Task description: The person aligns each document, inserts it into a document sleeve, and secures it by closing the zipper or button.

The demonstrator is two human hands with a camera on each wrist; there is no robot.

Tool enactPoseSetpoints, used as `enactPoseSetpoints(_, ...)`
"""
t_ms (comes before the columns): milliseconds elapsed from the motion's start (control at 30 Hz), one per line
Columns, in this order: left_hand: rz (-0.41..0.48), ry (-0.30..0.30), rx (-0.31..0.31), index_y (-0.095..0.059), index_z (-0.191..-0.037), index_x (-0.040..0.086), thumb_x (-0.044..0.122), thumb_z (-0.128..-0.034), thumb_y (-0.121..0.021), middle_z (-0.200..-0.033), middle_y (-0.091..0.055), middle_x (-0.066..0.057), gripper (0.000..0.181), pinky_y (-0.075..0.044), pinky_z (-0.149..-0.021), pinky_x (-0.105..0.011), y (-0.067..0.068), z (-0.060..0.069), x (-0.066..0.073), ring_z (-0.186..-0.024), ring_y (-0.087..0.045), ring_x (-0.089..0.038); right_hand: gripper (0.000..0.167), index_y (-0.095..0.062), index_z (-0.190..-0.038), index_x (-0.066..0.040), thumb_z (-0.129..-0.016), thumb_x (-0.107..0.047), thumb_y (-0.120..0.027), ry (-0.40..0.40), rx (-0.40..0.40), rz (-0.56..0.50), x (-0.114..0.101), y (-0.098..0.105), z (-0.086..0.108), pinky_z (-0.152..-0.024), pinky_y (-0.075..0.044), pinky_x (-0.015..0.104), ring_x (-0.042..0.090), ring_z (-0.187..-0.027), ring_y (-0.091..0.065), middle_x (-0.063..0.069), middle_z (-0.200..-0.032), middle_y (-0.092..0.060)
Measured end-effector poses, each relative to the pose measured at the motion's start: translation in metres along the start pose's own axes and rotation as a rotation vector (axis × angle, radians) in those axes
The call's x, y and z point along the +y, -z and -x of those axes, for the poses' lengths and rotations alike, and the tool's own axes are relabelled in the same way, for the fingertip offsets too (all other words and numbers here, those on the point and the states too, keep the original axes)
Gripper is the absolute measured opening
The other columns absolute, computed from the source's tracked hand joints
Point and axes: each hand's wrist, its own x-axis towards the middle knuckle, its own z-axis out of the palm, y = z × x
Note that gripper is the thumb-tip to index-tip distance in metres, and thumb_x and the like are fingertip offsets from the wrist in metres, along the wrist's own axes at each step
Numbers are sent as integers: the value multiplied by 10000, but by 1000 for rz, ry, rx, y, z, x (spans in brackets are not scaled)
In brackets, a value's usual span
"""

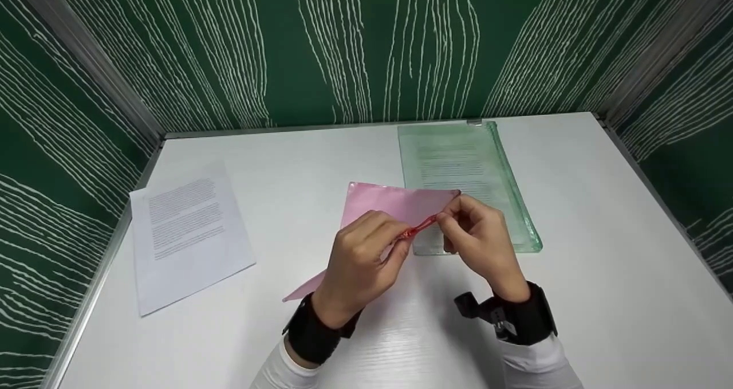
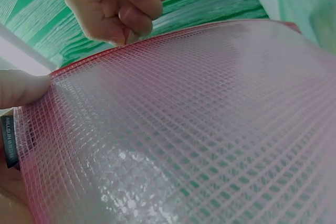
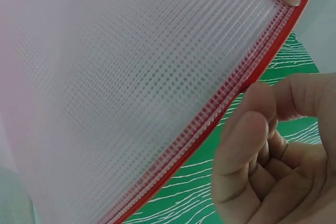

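While the left hand (image 1: 363, 257) pinches one end of the pink mesh pouch (image 1: 389, 200) by its red zip edge (image 3: 272, 50), the right hand (image 1: 481, 237) pinches farther along, thumb and fingertip together. Held above the white table (image 1: 601, 263), it partly overlaps a green pouch (image 1: 512, 177) containing printed paper (image 1: 452, 160). Fingertips hide what exactly the right hand grips; whether the pink mesh pouch holds anything is unclear.

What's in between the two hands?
A stretch of the red zipper edge of the pink mesh pouch, running from the left hand to the right hand; the head view shows it.
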Motion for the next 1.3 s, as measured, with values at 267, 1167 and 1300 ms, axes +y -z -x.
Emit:
enactPoseSetpoints(267,27,34,17,-673,-835,69,80,-834,-621,-770,-613,1,54,-441,-622,-175,1,-1,0,-699,-534,-82,102,-564,-776,-28,-874,-45,-586,6,-40,-55,1,5,0,-434,-422,293,199,-454,-493,88,-647,-526)
enactPoseSetpoints(1167,-31,4,153,-667,-813,43,70,-826,-643,-739,-598,-19,38,-435,-589,-200,10,-3,1,-666,-527,-102,99,-575,-768,-23,-867,-26,-589,-2,-36,-58,2,7,-1,-443,-421,315,208,-458,-493,126,-637,-512)
enactPoseSetpoints(1300,-53,-22,166,-668,-811,41,41,-816,-639,-727,-596,-25,29,-431,-577,-203,11,-3,2,-650,-522,-111,99,-577,-769,-30,-866,-37,-593,-4,-26,-39,2,7,-2,-440,-421,307,209,-458,-493,108,-624,-514)
